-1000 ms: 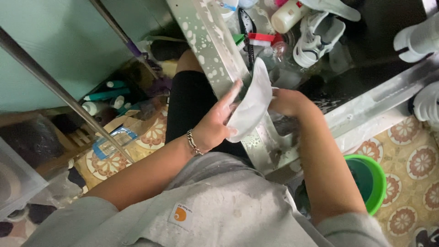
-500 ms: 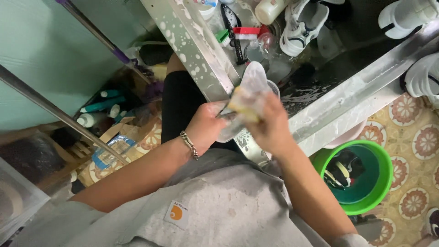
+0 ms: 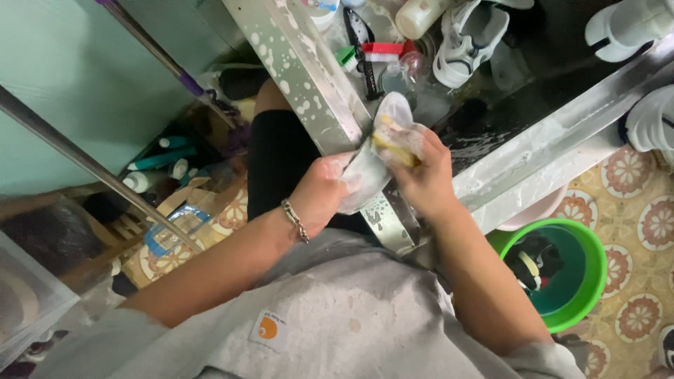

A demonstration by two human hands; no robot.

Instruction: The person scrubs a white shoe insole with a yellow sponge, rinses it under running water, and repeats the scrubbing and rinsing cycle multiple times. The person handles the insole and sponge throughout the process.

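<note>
Seen from above, a person in a grey shirt stands at the corner of a soapy stainless-steel sink [image 3: 309,77]. The left hand [image 3: 319,196], with a metal bracelet at the wrist, is closed around the lower end of a white, foam-covered shoe sole or insole [image 3: 375,158], holding it tilted over the sink's corner edge. The right hand [image 3: 421,175] is clenched on a yellow scrubbing sponge [image 3: 394,140] and presses it against the white piece's upper face.

A second ago the right hand lay behind the piece with no sponge showing; half a second ago it had come round to the front — now the sponge sits higher on the surface, so scrubbing looks under way, with suds across the piece.

Inside the sink lie a white sandal [image 3: 467,38], a brush with red and green parts [image 3: 372,50] and a pale bottle [image 3: 421,14]. On the patterned tile floor, to the right, stands a green plastic bucket [image 3: 586,281].
</note>
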